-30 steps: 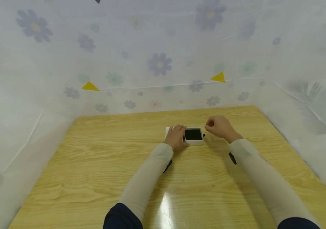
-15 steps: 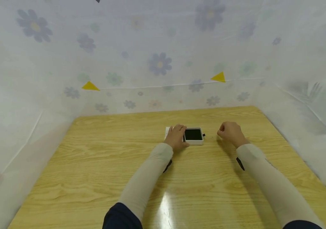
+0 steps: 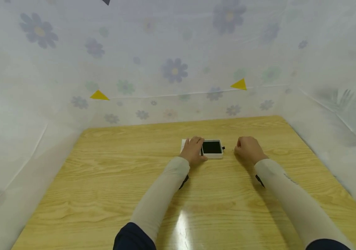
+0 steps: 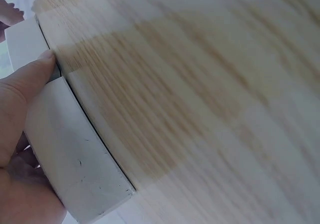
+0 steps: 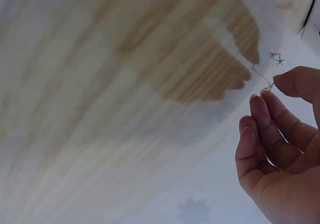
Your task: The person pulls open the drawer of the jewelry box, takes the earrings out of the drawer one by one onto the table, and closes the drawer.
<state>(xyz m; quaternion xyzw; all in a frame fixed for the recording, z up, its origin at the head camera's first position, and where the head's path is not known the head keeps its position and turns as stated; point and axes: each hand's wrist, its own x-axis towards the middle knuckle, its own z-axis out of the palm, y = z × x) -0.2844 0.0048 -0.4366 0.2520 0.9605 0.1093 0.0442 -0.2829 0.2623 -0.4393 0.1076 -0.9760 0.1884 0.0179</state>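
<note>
In the head view my left hand holds a white drawer-style box, thumb on the near side and fingers over the far side. The box's drawer is slid out to the right, showing a black inside and a small black pull tab. Seen from the left wrist, the thumb presses where the white sleeve meets the drawer. To the right of the box, my right hand pinches a tiny silvery piece, maybe jewellery, between thumb and index finger. Close to it shows a small star shape.
The glossy wooden table reflects light and the hands. White flower-patterned sheeting stands behind the table and on both sides. Yellow triangles mark the sheeting.
My right hand has moved right, away from the box and lower toward the table, then slightly back left. The left hand has stayed on the box.
</note>
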